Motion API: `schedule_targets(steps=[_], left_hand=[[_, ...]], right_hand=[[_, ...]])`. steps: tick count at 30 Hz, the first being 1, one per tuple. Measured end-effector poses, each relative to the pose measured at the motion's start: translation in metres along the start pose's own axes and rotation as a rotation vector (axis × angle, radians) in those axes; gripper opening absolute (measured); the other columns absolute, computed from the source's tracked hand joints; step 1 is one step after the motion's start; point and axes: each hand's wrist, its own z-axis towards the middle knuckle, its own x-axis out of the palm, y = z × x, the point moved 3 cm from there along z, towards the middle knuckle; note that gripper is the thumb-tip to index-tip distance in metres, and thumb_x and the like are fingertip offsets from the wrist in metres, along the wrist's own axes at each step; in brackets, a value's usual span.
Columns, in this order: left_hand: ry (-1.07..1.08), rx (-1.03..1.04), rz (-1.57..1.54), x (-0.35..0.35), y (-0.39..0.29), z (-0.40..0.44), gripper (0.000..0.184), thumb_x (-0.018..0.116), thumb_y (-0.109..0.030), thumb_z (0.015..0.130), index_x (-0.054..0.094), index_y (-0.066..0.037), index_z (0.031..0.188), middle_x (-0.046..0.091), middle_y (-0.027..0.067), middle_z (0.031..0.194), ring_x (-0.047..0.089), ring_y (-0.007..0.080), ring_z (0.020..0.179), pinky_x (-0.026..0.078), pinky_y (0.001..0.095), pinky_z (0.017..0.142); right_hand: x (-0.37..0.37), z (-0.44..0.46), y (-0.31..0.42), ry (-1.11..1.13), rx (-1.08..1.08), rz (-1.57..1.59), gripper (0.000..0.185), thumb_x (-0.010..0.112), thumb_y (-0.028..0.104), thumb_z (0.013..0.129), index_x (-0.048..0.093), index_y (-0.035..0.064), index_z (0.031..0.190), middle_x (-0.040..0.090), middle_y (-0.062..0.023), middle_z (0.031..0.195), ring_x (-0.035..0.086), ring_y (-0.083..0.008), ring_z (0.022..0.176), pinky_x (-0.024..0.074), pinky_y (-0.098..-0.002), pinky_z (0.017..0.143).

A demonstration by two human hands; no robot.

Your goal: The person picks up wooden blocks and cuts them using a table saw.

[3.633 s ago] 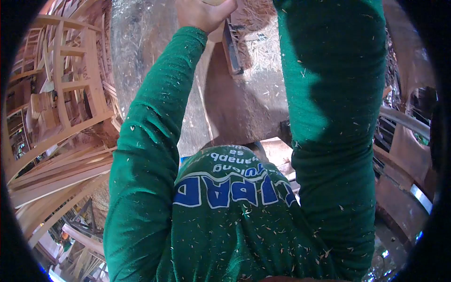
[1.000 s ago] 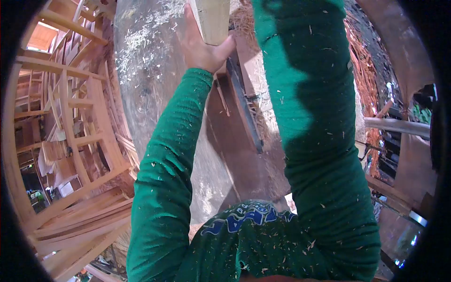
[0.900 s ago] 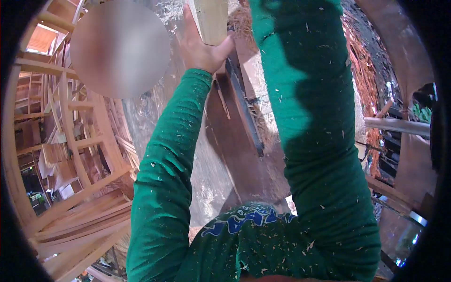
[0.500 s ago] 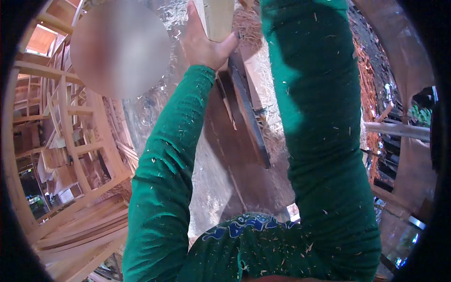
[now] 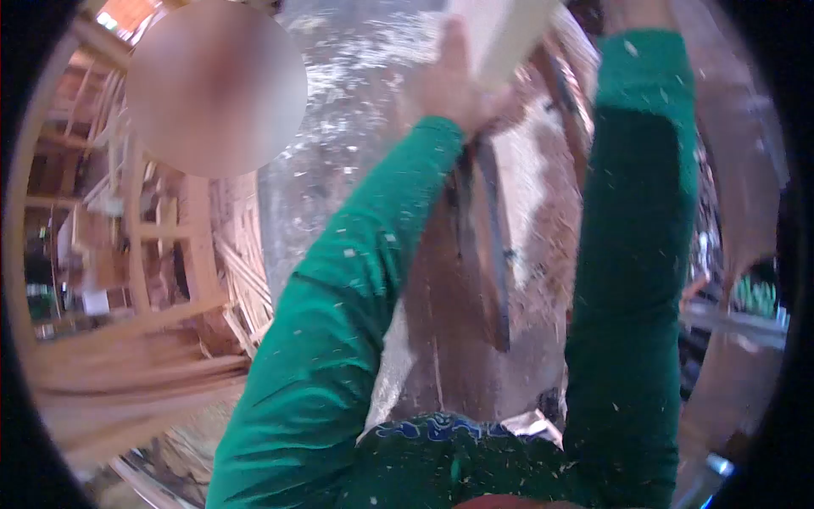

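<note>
At the top centre, my left hand (image 5: 458, 93) is wrapped round the near end of a pale piece of wood (image 5: 513, 38), thumb on one side and fingers on the other. The hand is blurred. Only the wrist and a little of my right hand (image 5: 640, 13) show at the top edge; its fingers lie out of view, so what it holds is hidden. Below my left hand, a long, narrow dark strip (image 5: 493, 254) rests on the brown plank surface (image 5: 441, 314) of the workbench.
Pale shavings (image 5: 365, 64) are scattered over the grey surface to the left, with brown shavings (image 5: 551, 220) on the right. Wooden frames (image 5: 136, 229) stand at the left, near thin sticks (image 5: 246, 271). A blurred circle covers the upper left.
The view has shifted, and both arms now appear farther right. My left hand stays at the pale wood's end. My right wrist has come into view at the top.
</note>
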Motion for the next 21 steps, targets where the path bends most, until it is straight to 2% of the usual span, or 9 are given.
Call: schedule_targets(steps=[1, 2, 4, 6, 7, 9, 13, 21], left_hand=[[0.048, -0.047, 0.018, 0.0, -0.001, 0.001, 0.121, 0.085, -0.041, 0.067, 0.02, 0.003, 0.159, 0.063, 0.0323, 0.126, 0.068, 0.047, 0.107, 0.056, 0.0469, 0.094], [-0.075, 0.076, -0.028, 0.0, 0.001, 0.002, 0.124, 0.085, -0.041, 0.067, 0.017, 0.002, 0.16, 0.064, 0.0327, 0.124, 0.068, 0.0477, 0.107, 0.057, 0.0465, 0.092], [-0.087, 0.164, -0.09, 0.004, 0.008, 0.006, 0.124, 0.086, -0.041, 0.067, 0.017, 0.003, 0.161, 0.042, 0.0351, 0.152, 0.057, 0.0481, 0.127, 0.048, 0.0462, 0.108], [-0.081, 0.135, -0.066, 0.006, 0.013, 0.011, 0.125, 0.085, -0.041, 0.067, 0.016, 0.002, 0.161, 0.033, 0.0339, 0.158, 0.047, 0.047, 0.138, 0.044, 0.0453, 0.113], [-0.069, 0.122, -0.064, 0.008, 0.012, 0.011, 0.125, 0.085, -0.041, 0.066, 0.016, 0.002, 0.161, 0.028, 0.0334, 0.161, 0.043, 0.0465, 0.143, 0.041, 0.0449, 0.116], [-0.028, 0.092, -0.076, 0.009, 0.011, 0.016, 0.126, 0.085, -0.042, 0.066, 0.015, 0.001, 0.162, 0.026, 0.0329, 0.162, 0.037, 0.0464, 0.146, 0.04, 0.0449, 0.117], [0.045, 0.013, -0.128, -0.002, 0.011, 0.023, 0.127, 0.085, -0.043, 0.066, 0.014, -0.001, 0.163, 0.025, 0.0328, 0.163, 0.034, 0.0473, 0.148, 0.04, 0.0462, 0.118], [0.069, -0.003, -0.117, -0.005, 0.017, 0.04, 0.129, 0.085, -0.044, 0.066, 0.011, -0.003, 0.163, 0.023, 0.0329, 0.163, 0.038, 0.0519, 0.144, 0.043, 0.0508, 0.114]], right_hand=[[0.007, -0.003, -0.004, 0.018, 0.026, 0.105, 0.023, 0.067, 0.015, 0.095, 0.074, -0.0057, 0.103, 0.073, -0.0079, 0.098, 0.069, -0.0191, 0.089, 0.0554, -0.0312, 0.08], [0.01, -0.004, -0.005, 0.04, 0.051, 0.204, 0.022, 0.066, 0.013, 0.096, 0.074, -0.0059, 0.102, 0.072, -0.0057, 0.096, 0.068, -0.0185, 0.086, 0.055, -0.0303, 0.08], [0.006, -0.002, 0.004, 0.042, 0.118, 0.133, 0.026, 0.067, 0.017, 0.097, 0.072, -0.0055, 0.108, 0.071, -0.0054, 0.1, 0.067, -0.0181, 0.091, 0.0542, -0.031, 0.082], [0.012, 0.004, 0.015, -0.005, 0.252, -0.001, 0.035, 0.067, 0.024, 0.099, 0.068, -0.0051, 0.119, 0.072, -0.0065, 0.105, 0.067, -0.018, 0.096, 0.054, -0.0307, 0.088], [0.007, 0.014, -0.007, 0.012, 0.248, 0.05, 0.031, 0.07, 0.018, 0.096, 0.069, -0.004, 0.118, 0.072, -0.0082, 0.109, 0.068, -0.019, 0.1, 0.0543, -0.0307, 0.09], [-0.006, 0.04, -0.068, 0.038, 0.244, 0.156, 0.028, 0.075, 0.007, 0.09, 0.07, -0.002, 0.116, 0.072, -0.0115, 0.117, 0.07, -0.0211, 0.109, 0.0548, -0.0306, 0.094], [0.006, 0.041, -0.067, -0.055, 0.255, 0.356, 0.027, 0.075, 0.005, 0.089, 0.07, -0.0073, 0.112, 0.071, -0.0128, 0.115, 0.07, -0.0204, 0.101, 0.0559, -0.0309, 0.087], [0.015, 0.054, -0.074, -0.048, 0.184, 0.298, 0.031, 0.077, 0.005, 0.086, 0.067, -0.008, 0.113, 0.071, -0.0113, 0.108, 0.07, -0.0198, 0.097, 0.0544, -0.0312, 0.088]])
